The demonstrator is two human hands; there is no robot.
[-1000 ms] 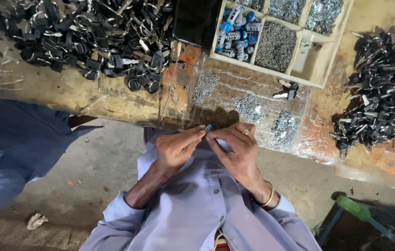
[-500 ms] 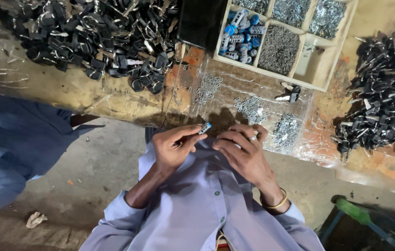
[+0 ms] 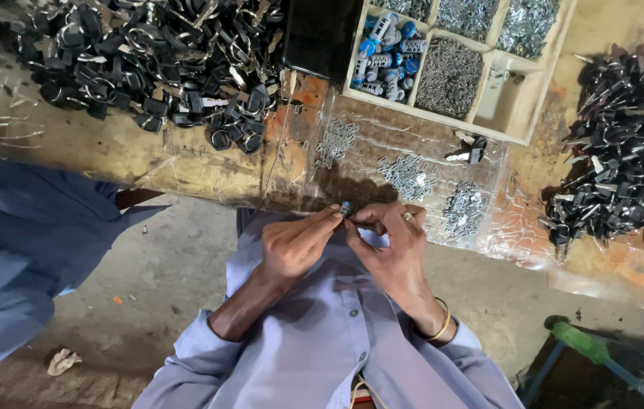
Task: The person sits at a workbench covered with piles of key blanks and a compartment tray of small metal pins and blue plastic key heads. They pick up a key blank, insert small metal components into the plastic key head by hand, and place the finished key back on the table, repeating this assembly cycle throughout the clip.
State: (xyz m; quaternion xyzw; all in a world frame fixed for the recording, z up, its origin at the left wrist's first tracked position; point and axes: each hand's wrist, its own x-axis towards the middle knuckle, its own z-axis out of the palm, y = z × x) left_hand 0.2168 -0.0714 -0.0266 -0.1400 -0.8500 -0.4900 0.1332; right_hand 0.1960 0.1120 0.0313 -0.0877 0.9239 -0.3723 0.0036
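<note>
Looking down from the head camera, the only view on record: left hand (image 3: 292,246) and right hand (image 3: 392,246) were raised together before the chest, just short of the near edge of the workbench (image 3: 186,163). Item held: one small blue-and-silver cylindrical part (image 3: 346,207), pinched between the fingertips of both hands, fingers curled in close around it; thumb and forefinger of each hand met at the part, the remaining fingers folded loosely behind. Right hand bore a ring on one finger and a gold bangle (image 3: 442,327) at the wrist. Garment: pale lilac buttoned shirt (image 3: 337,333), sleeves pushed back. Bench surface: covered by a clear plastic sheet (image 3: 489,227), with three small heaps of silver metal pieces (image 3: 407,176) lying on it just beyond the hands. Further back: a wooden compartment tray (image 3: 523,136), one section holding blue-and-silver cylinders (image 3: 386,53) of like kind to the held part, other sections holding fine silver pins and springs, one section nearly bare. Left rear of bench: large heap of black padlock bodies with shackles (image 3: 148,60). Right of bench: second heap of dark metal parts (image 3: 617,151). Left margin: blue cloth of a neighbouring person's clothing (image 3: 26,242). Lower right: green-handled tool (image 3: 579,341) on the floor.
</note>
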